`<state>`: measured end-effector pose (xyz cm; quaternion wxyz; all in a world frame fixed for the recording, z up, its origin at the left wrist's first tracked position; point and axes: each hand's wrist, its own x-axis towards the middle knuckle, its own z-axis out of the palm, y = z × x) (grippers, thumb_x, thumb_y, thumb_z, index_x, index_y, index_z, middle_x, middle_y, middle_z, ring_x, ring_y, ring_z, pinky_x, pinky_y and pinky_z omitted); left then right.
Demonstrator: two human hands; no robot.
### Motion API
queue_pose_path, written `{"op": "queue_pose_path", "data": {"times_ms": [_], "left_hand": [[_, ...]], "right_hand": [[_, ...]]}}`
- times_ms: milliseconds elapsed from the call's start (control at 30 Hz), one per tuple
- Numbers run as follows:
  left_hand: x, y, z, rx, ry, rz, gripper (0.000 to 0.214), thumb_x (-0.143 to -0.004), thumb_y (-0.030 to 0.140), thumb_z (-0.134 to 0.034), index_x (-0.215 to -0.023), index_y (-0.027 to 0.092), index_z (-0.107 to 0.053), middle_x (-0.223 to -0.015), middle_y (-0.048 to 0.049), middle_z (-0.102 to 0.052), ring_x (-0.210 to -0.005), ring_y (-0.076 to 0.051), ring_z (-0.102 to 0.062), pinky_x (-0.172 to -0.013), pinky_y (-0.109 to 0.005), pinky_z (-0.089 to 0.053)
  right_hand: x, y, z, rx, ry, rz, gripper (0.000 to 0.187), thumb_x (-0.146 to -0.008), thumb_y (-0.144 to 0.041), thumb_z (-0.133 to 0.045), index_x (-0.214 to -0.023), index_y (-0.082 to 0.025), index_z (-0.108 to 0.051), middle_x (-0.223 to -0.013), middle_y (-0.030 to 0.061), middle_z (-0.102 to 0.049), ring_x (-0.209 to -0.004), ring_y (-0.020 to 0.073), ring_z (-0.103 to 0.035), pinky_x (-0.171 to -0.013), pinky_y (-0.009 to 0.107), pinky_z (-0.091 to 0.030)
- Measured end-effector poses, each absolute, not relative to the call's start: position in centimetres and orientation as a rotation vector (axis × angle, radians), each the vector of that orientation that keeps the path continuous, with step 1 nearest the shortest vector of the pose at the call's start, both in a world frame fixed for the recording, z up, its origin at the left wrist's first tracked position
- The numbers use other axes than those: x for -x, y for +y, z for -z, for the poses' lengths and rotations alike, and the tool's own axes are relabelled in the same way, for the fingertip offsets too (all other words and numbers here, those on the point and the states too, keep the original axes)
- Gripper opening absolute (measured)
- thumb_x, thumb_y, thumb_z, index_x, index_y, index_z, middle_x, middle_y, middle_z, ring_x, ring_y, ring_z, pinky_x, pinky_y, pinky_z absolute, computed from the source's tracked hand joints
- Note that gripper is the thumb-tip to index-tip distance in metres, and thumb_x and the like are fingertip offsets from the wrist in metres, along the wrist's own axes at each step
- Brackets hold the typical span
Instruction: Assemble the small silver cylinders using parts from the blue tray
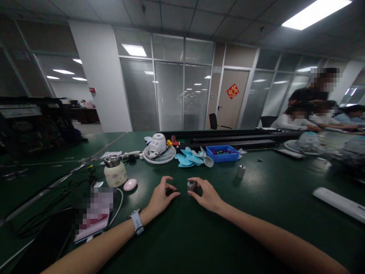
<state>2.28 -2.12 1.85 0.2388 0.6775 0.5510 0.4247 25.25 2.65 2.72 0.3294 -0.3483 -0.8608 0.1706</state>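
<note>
A small silver metal cylinder (pixel 191 185) stands upright between the thumb and fingers of my right hand (pixel 208 195), which grips it from the right. To its left, my left hand (pixel 160 196) is curved with thumb and fingers apart, holding nothing. A similar metal cylinder (pixel 241 172) stands farther off to the right, out of reach of both hands' fingers. Both hands are low over the dark green tabletop (pixel 182 236).
Beyond my hands lie light blue fan blades (pixel 189 158), a white fan part (pixel 158 148) and a blue bin (pixel 224 154) of small parts. At left are a cream bottle (pixel 115 173), a pink oval object (pixel 130 185), a phone and cables. Several people sit or stand far right.
</note>
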Motion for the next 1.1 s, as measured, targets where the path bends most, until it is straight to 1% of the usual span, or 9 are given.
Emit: {"op": "queue_pose_path", "data": {"times_ms": [133, 300, 467, 700, 800, 867, 933, 1000, 1100], "left_hand": [[-2.0, -1.4, -2.0, -1.638, 1.515, -1.25, 0.044, -0.08, 0.05, -0.06, -0.11, 0.021, -0.046, -0.088, -0.0033, -0.072, -0.083, -0.021, -0.069, -0.076, -0.036, -0.05], [-1.6, -0.5, -2.3, -1.421, 1.482, -1.374, 0.041, -0.078, 0.056, -0.059, -0.092, 0.018, -0.057, -0.075, -0.0024, -0.068, -0.07, -0.018, -0.065, -0.067, -0.03, -0.049], [-1.7, -0.5, -2.4, -1.389, 1.437, -1.469, 0.041, -0.078, 0.059, -0.056, -0.079, 0.018, -0.058, -0.065, 0.0006, -0.062, -0.061, -0.015, -0.057, -0.059, -0.027, -0.044], [-1.5, -0.2, -1.5, -1.409, 1.468, -1.511, 0.043, -0.079, 0.061, -0.054, -0.079, 0.018, -0.058, -0.068, -0.0003, -0.063, -0.06, -0.015, -0.057, -0.059, -0.026, -0.043], [-1.5, -0.1, -1.5, -1.4, 1.492, -1.521, 0.042, -0.079, 0.061, -0.054, -0.079, 0.019, -0.057, -0.069, -0.0002, -0.063, -0.061, -0.015, -0.057, -0.06, -0.026, -0.043], [-1.6, -0.2, -1.7, -1.386, 1.512, -1.533, 0.041, -0.078, 0.06, -0.054, -0.079, 0.019, -0.057, -0.069, -0.0001, -0.063, -0.062, -0.015, -0.057, -0.061, -0.027, -0.043], [-1.8, -0.4, -1.8, -1.369, 1.535, -1.541, 0.042, -0.077, 0.061, -0.055, -0.079, 0.019, -0.056, -0.069, -0.0001, -0.062, -0.061, -0.016, -0.057, -0.061, -0.027, -0.043], [-1.8, -0.5, -1.9, -1.36, 1.548, -1.546, 0.042, -0.075, 0.061, -0.056, -0.079, 0.02, -0.056, -0.069, 0.0001, -0.062, -0.061, -0.016, -0.058, -0.061, -0.028, -0.044], [-1.9, -0.5, -1.9, -1.371, 1.537, -1.557, 0.041, -0.075, 0.061, -0.056, -0.079, 0.02, -0.056, -0.068, 0.0004, -0.061, -0.06, -0.016, -0.058, -0.061, -0.028, -0.044]], "right_hand": [[-30.0, 8.3, -4.3, 1.245, -2.126, -0.221, 0.049, -0.083, -0.027, -0.062, -0.13, -0.021, -0.046, -0.107, 0.0065, -0.065, -0.092, 0.0209, -0.063, -0.084, 0.036, -0.048], [-36.2, 15.4, -6.1, 1.739, -2.159, 0.213, 0.041, -0.087, -0.022, -0.055, -0.127, -0.013, -0.047, -0.12, 0.0164, -0.06, -0.109, 0.0253, -0.059, -0.091, 0.033, -0.042], [-38.0, 17.0, -5.9, 1.93, -2.175, 0.27, 0.037, -0.085, -0.022, -0.057, -0.119, -0.009, -0.051, -0.113, 0.0193, -0.064, -0.103, 0.0281, -0.063, -0.086, 0.036, -0.042], [-38.4, 16.8, -6.0, 2.003, -2.225, 0.422, 0.04, -0.08, -0.033, -0.063, -0.115, -0.015, -0.056, -0.103, 0.0137, -0.069, -0.106, 0.03, -0.061, -0.107, 0.052, -0.013], [-36.3, 15.1, -6.5, 1.786, -2.235, 0.567, 0.045, -0.078, -0.034, -0.066, -0.118, -0.015, -0.058, -0.118, 0.017, -0.064, -0.125, 0.0333, -0.047, -0.11, 0.055, -0.008], [-33.2, 12.7, -6.4, 1.437, -2.33, 0.529, 0.039, -0.083, -0.035, -0.062, -0.118, -0.018, -0.061, -0.122, 0.0151, -0.062, -0.13, 0.0315, -0.042, -0.111, 0.055, -0.01], [-29.3, 9.9, -5.9, 1.065, -2.482, 0.297, 0.032, -0.088, -0.04, -0.057, -0.114, -0.023, -0.066, -0.12, 0.0109, -0.065, -0.125, 0.0279, -0.048, -0.111, 0.054, -0.016], [-25.3, 7.1, -4.9, 0.795, -2.589, 0.064, 0.035, -0.088, -0.048, -0.057, -0.113, -0.027, -0.068, -0.119, 0.008, -0.066, -0.124, 0.0257, -0.05, -0.109, 0.051, -0.023], [-20.9, 4.6, -3.3, 0.639, -2.648, -0.095, 0.037, -0.084, -0.052, -0.062, -0.111, -0.029, -0.07, -0.119, 0.0061, -0.067, -0.121, 0.0239, -0.052, -0.103, 0.045, -0.032]]}}
